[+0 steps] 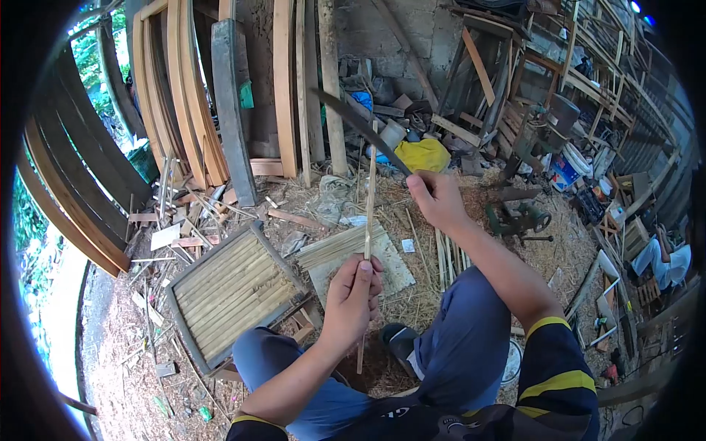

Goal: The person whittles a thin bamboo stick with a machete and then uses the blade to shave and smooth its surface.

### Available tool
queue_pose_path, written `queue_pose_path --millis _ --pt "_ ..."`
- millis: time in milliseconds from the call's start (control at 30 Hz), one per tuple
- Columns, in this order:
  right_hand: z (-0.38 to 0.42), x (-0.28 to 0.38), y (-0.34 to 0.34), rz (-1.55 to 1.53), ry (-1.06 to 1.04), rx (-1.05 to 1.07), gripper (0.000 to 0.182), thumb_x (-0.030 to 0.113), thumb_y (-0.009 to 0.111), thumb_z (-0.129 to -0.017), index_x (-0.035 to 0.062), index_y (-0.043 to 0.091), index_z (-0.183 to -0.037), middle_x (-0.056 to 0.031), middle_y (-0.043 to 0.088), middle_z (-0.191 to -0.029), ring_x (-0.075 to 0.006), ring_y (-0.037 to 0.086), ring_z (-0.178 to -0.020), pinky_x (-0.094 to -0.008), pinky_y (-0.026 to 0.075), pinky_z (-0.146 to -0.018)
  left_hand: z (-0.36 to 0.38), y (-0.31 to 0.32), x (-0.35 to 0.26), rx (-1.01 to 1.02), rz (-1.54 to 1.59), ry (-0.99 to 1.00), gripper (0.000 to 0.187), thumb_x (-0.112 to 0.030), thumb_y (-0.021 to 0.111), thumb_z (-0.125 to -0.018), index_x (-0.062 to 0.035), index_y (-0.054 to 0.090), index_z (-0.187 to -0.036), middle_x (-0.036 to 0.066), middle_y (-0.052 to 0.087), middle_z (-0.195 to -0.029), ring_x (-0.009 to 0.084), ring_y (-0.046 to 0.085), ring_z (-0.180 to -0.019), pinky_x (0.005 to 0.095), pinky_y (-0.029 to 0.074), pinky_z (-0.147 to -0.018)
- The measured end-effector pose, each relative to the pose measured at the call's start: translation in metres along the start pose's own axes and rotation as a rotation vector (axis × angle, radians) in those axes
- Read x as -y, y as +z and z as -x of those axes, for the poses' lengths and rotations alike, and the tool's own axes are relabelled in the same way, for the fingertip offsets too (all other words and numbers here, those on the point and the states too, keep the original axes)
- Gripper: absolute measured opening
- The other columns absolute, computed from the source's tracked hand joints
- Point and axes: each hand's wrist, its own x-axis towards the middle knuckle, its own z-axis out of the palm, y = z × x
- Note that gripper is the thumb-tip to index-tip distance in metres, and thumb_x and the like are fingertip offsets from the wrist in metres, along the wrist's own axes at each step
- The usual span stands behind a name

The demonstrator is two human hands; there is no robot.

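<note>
Left hand [351, 300] gripping slim, pale strip [370, 213] near-upright between knees [474, 301], fingers curling, thumb pressing against it. Right hand [439, 202] wrapping fingers round base of long, dark blade [360, 126] crossing strip's top. Slatted, dark-framed panel [235, 298] lying over shaving-strewn floor [132, 375]; smooth planks [283, 88] standing beyond.

Tall brown planks [283, 88] stand upright at the back, and a grey board [234, 117] leans near them with a teal cloth [246, 95] at its edge. Behind rises a concrete-block wall [360, 44]. A yellow sack [424, 156] lies among scraps at its foot. To the right, 1 green bench vise [521, 219] sits near a blue-and-white container [565, 173]. At the far right, 1 person in a white top [673, 266] is seated. Shavings [125, 360] litter the ground, with a green plastic scrap [204, 414] at lower left.
</note>
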Motion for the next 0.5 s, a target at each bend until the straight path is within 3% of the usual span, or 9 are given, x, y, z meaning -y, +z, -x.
queue_pose_path --millis 300,500 --pt "0.013 0.023 -0.009 0.285 -0.328 0.056 0.059 0.061 0.07 -0.089 0.0053 0.066 -0.071 -0.0106 0.058 -0.056 -0.032 0.062 -0.051 -0.0407 0.047 -0.05 -0.002 -0.003 -0.007 0.031 0.139 -0.092 0.028 -0.032 0.044 -0.113 -0.0058 0.054 -0.111 -0.003 0.039 -0.071 0.0027 0.03 -0.055 0.0207 0.024 -0.047" --pt "0.022 0.031 -0.009 0.383 -0.435 0.138 0.064 0.069 0.068 -0.087 0.009 0.06 -0.068 -0.0086 0.058 -0.055 -0.0307 0.062 -0.049 -0.0414 0.048 -0.049 -0.006 -0.005 -0.003 0.004 0.078 -0.099 0.03 -0.035 0.045 -0.112 -0.0079 0.055 -0.105 -0.005 0.038 -0.069 0.0031 0.031 -0.055 0.0202 0.026 -0.048"
